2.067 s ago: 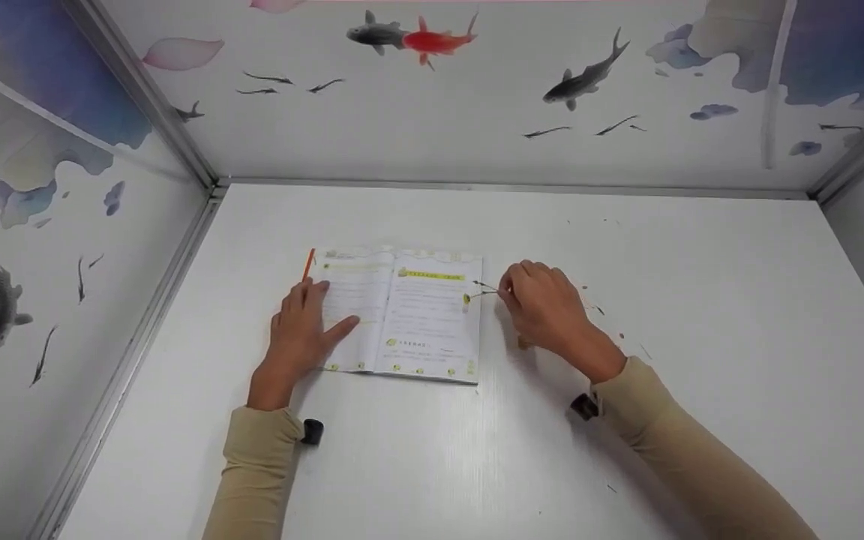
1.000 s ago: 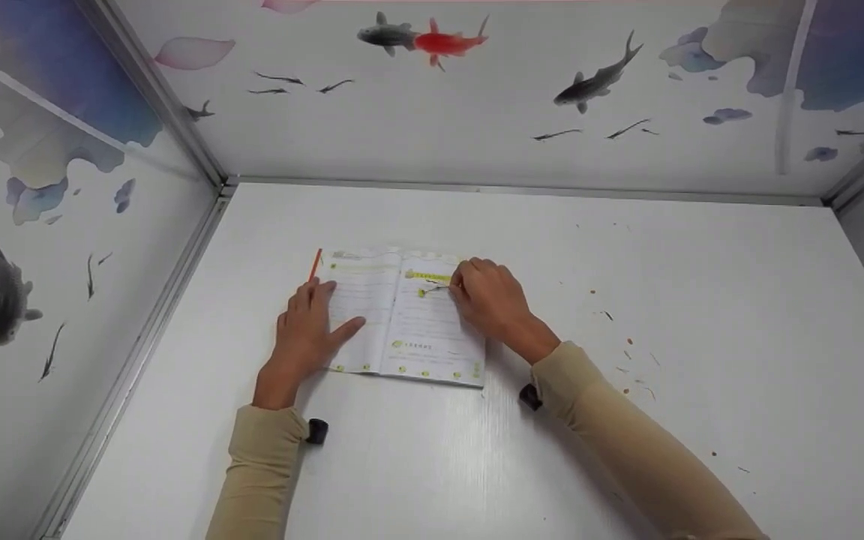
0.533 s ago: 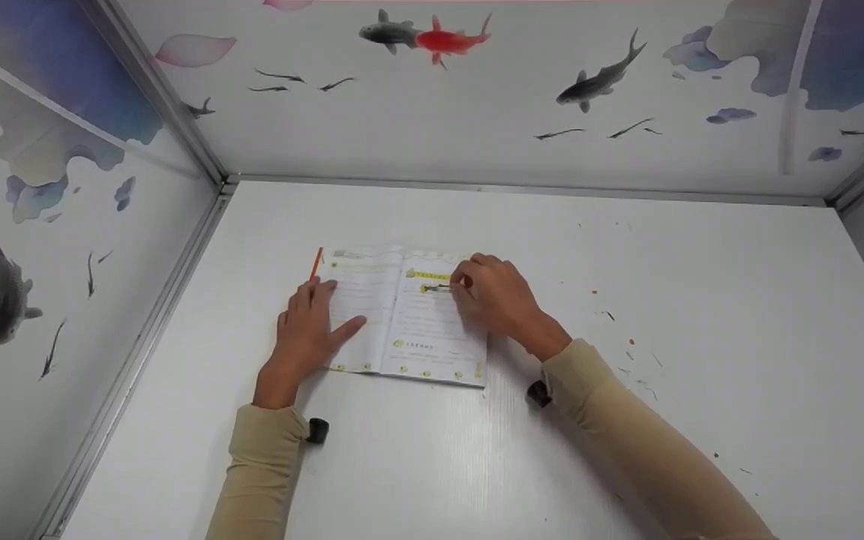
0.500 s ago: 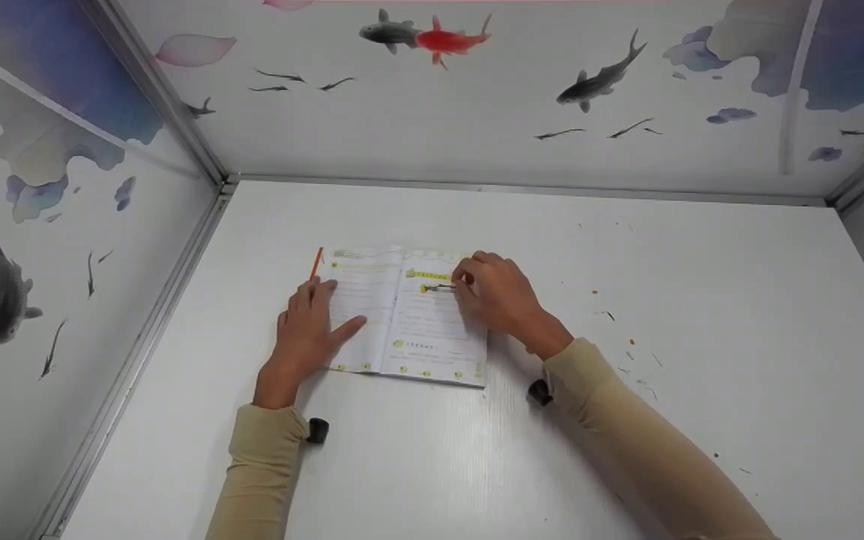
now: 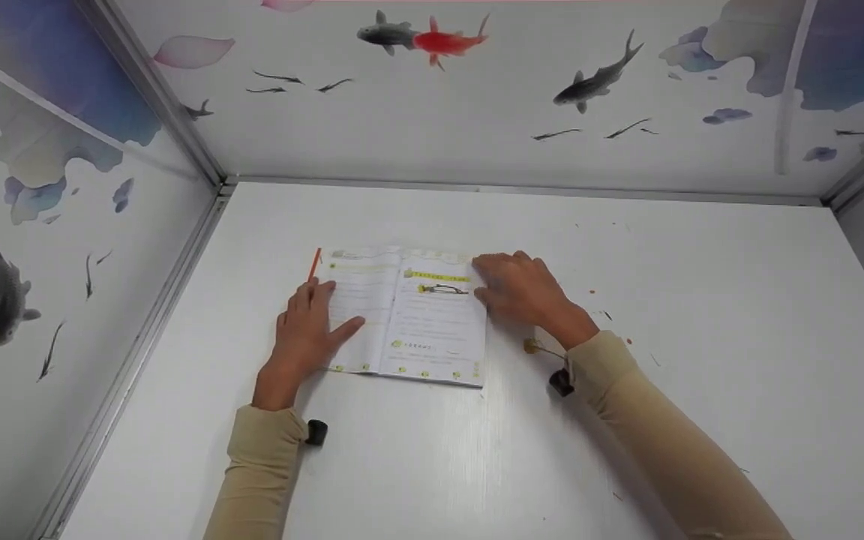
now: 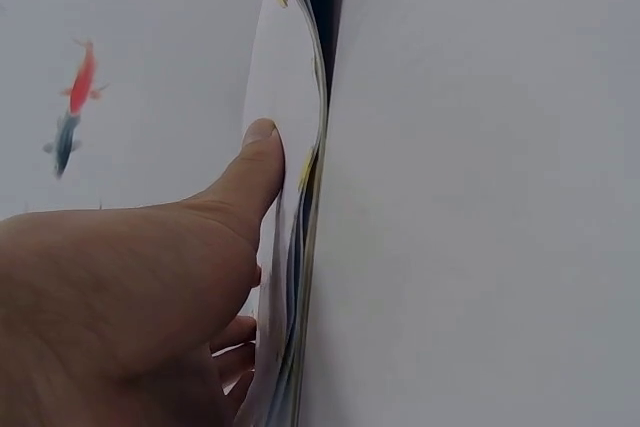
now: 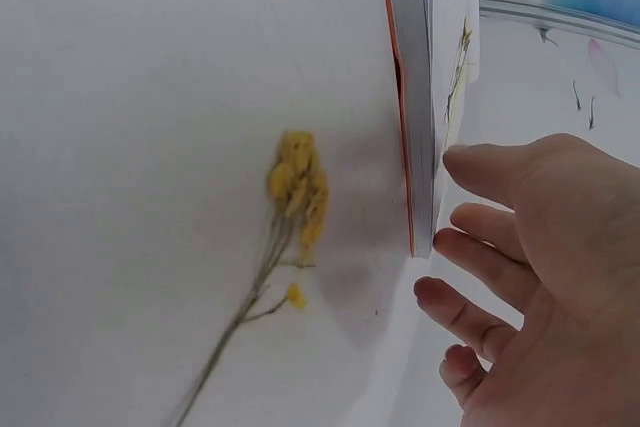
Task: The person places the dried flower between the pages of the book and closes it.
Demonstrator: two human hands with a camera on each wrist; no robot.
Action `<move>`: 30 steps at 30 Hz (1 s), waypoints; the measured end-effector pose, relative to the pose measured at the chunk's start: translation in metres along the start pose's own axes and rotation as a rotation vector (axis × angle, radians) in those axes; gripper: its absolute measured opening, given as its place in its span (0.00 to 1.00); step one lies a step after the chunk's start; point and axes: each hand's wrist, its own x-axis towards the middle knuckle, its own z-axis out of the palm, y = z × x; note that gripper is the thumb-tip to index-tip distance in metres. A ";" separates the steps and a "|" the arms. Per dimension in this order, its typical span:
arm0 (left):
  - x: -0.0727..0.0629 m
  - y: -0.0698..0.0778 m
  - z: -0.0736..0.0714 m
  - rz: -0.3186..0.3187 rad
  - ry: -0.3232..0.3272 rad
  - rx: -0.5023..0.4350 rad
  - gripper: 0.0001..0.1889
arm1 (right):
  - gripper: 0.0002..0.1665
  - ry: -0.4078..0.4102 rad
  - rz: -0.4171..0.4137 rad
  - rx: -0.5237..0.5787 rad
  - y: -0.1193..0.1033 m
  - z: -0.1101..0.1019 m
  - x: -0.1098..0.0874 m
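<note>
An open book (image 5: 432,322) with printed pages lies on the white table. My left hand (image 5: 304,330) rests flat on its left page with the thumb spread out; in the left wrist view the thumb (image 6: 258,172) presses the page. On the right page, under the yellow heading, lies a thin dried flower sprig (image 5: 443,289). My right hand (image 5: 526,291) is at the book's right edge, fingers loosely bent and holding nothing, fingertips at or near the page edge. A second dried flower with a yellow head (image 7: 298,182) lies on the table by the right wrist.
Small dry plant bits (image 5: 607,315) are scattered on the table right of the book. An orange cover edge (image 5: 315,264) shows at the book's left. Walls (image 5: 469,127) painted with fish stand behind and at the sides.
My right hand brought the dried flower sprig left onto the right page, let it go and drew back to the book's right edge. The left hand has stayed on the left page.
</note>
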 end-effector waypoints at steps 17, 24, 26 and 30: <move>0.002 0.004 -0.009 0.028 0.091 0.002 0.46 | 0.32 -0.014 -0.011 -0.066 0.000 0.003 -0.003; 0.006 0.009 -0.006 0.031 0.153 0.017 0.39 | 0.33 -0.010 -0.009 -0.081 0.000 0.004 -0.005; 0.005 0.014 -0.004 0.029 0.181 0.043 0.36 | 0.33 -0.012 -0.007 -0.079 0.000 0.003 -0.005; -0.005 0.044 0.001 0.086 0.245 0.134 0.29 | 0.33 -0.008 -0.011 -0.071 0.000 0.003 -0.007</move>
